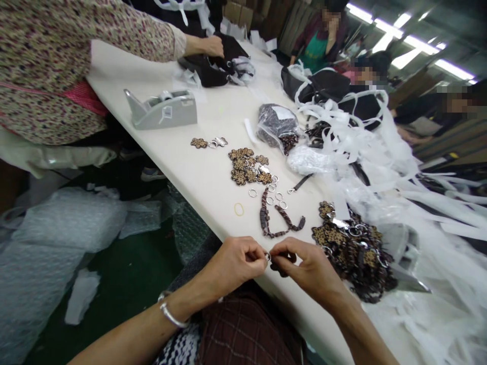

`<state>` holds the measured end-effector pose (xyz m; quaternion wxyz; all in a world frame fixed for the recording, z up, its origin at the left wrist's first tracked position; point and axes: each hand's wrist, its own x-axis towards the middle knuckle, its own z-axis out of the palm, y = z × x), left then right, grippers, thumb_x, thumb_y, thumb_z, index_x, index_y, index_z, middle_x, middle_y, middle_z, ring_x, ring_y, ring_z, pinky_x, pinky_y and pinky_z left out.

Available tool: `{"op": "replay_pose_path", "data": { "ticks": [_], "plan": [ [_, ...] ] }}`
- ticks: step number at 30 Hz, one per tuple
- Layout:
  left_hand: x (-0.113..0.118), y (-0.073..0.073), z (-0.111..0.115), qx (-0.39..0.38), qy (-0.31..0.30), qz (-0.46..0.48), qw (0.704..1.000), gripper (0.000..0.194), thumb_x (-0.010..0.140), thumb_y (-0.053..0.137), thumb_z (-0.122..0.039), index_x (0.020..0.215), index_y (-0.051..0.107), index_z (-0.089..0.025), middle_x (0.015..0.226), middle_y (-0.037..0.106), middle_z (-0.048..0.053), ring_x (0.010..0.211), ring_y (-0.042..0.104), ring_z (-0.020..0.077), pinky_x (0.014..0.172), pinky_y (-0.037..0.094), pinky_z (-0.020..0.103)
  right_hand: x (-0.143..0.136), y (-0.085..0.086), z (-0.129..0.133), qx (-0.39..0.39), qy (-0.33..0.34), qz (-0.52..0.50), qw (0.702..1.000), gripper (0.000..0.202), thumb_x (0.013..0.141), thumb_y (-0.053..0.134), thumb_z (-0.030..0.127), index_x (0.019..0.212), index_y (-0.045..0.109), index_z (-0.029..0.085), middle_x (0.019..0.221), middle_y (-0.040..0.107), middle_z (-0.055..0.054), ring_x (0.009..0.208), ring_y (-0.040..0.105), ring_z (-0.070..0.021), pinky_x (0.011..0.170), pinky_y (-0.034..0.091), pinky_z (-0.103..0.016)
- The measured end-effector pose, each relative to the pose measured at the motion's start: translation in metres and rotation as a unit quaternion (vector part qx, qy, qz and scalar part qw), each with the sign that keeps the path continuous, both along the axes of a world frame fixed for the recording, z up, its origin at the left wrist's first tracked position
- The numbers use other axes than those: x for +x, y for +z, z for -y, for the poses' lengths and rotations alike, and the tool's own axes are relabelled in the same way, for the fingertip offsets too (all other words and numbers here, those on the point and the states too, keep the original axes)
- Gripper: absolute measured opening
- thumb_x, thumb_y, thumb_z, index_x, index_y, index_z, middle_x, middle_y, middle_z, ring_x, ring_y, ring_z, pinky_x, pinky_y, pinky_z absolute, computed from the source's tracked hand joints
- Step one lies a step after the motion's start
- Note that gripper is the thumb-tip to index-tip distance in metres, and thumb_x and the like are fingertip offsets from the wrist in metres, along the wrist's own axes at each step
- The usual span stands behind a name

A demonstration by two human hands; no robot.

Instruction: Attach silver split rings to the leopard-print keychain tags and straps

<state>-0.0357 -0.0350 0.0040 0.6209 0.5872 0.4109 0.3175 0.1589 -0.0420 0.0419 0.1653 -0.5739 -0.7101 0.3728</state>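
Near the table's front edge, my left hand (243, 258) pinches a small metal ring (268, 257). Touching it from the right, my right hand (304, 263) is closed on a dark brown piece (280, 266), mostly covered by the fingers. Just beyond my hands lies a brown beaded strap (263, 215) in a loose curve. Several silver rings (282, 204) lie beside it, next to a cluster of leopard-print flower charms (245, 167). Another flower charm (199, 143) with metal parts sits farther left. A large pile of brown straps and charms (365, 258) is right of my right hand.
A grey tape dispenser (165, 110) stands at the table's left edge; another (407, 258) is by the pile. Plastic bags (279, 124) and white strips (411, 157) cover the right side. A person's hand (213, 46) touches a black bag (207, 71). Other people are behind.
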Motion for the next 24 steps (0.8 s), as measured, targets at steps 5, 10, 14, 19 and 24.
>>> {"op": "replay_pose_path", "data": {
  "ticks": [5,10,14,19,24],
  "plan": [
    [-0.001,0.001,0.000,-0.030,-0.009,-0.008,0.999,0.014,0.075,0.056,-0.016,0.068,0.067,-0.013,0.079,0.071,0.004,0.070,0.060,0.0143,0.064,0.043,0.023,0.011,-0.007,0.000,-0.056,-0.028,-0.040,0.997,0.008,0.084,0.063,0.021,0.085,0.072,0.021,0.076,0.072,0.000,0.067,0.067,-0.0135,0.065,0.052,-0.024],
    [-0.005,-0.003,-0.002,-0.049,0.008,-0.018,0.999,0.013,0.075,0.058,-0.020,0.070,0.067,-0.014,0.083,0.072,0.005,0.074,0.062,0.0164,0.066,0.044,0.024,0.039,-0.014,-0.016,0.037,-0.108,0.029,0.993,0.017,0.086,0.062,0.034,0.088,0.073,0.022,0.086,0.074,0.000,0.081,0.067,-0.0183,0.076,0.050,-0.029],
    [-0.006,-0.004,-0.006,-0.045,0.016,-0.032,0.998,0.014,0.075,0.060,-0.022,0.071,0.069,-0.013,0.086,0.072,0.006,0.075,0.062,0.0169,0.068,0.044,0.025,0.044,-0.027,-0.047,0.121,-0.137,0.142,0.973,0.018,0.088,0.057,0.032,0.088,0.073,0.022,0.090,0.073,-0.002,0.085,0.065,-0.0194,0.080,0.047,-0.030],
    [-0.005,-0.003,-0.009,-0.042,0.030,-0.017,0.999,0.012,0.075,0.062,-0.023,0.070,0.068,-0.014,0.079,0.070,0.003,0.072,0.060,0.0154,0.066,0.042,0.024,0.032,-0.051,-0.086,0.124,-0.148,0.229,0.954,0.013,0.082,0.062,0.022,0.090,0.072,0.018,0.088,0.070,-0.009,0.087,0.063,-0.0243,0.080,0.045,-0.035],
    [-0.009,-0.009,-0.012,-0.048,0.051,0.023,0.997,0.011,0.075,0.064,-0.022,0.070,0.067,-0.013,0.083,0.071,0.004,0.075,0.060,0.0151,0.069,0.042,0.024,0.027,-0.052,-0.086,0.142,-0.134,0.159,0.968,0.021,0.083,0.060,0.021,0.102,0.070,0.019,0.094,0.067,-0.006,0.087,0.062,-0.0198,0.083,0.048,-0.033]
  ]
}}
